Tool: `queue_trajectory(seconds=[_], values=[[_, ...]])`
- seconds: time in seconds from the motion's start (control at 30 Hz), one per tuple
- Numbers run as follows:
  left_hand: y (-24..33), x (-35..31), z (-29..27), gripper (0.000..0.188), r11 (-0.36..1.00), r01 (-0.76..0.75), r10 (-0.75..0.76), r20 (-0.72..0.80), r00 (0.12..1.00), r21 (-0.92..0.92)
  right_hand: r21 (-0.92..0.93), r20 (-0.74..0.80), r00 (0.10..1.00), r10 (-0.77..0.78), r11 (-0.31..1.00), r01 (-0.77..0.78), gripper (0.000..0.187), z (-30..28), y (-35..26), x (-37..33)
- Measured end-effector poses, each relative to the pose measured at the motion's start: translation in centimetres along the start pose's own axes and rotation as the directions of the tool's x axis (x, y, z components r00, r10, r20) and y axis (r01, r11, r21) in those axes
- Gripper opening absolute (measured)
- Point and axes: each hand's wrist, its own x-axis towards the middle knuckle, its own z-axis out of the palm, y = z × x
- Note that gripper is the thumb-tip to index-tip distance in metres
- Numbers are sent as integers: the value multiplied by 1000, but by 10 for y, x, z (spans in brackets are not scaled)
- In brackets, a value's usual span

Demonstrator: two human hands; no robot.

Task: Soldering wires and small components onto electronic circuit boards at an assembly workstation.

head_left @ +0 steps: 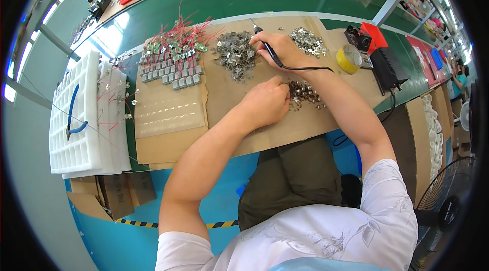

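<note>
My right hand [286, 50] grips a soldering iron [257, 30] with a black handle, its thin tip pointing up and away over the cardboard [224, 133]. A black cable runs from the handle across my right wrist. Just below it, my left hand [266, 100] is closed, fingertips at the edge of a pile of small brownish metal pieces [305, 93]; anything pinched there is hidden. A larger heap of silvery metal pieces [236, 54] lies left of the iron, and another silvery pile [307, 41] lies beyond my right hand.
Grey blocks with red wires [173, 71] stand in rows at left. Beside them, a white foam tray [91, 143] carries blue-handled pliers [76, 129]. At right sit a yellow tape roll [349, 59] and a black power unit [388, 68]. A fan [448, 210] stands at lower right.
</note>
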Motion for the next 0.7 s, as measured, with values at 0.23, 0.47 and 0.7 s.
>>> queue_trajectory(seconds=[0.23, 0.47, 0.7], values=[[-1, 2, 2, 8, 1000, -1, 1, 4, 1000, 14, 28, -26, 996, 84, 996, -83, 29, -25, -11, -10], [0, 2, 0, 9, 1000, 10, -10, 10, 1000, 14, -100, -17, 1000, -12, 995, 10, 30, -42, -17, -38], [1, 2, -2, 9, 1000, 3, -3, 19, 1000, 14, -67, -101, 995, 24, 997, -31, 29, -45, -18, -57]])
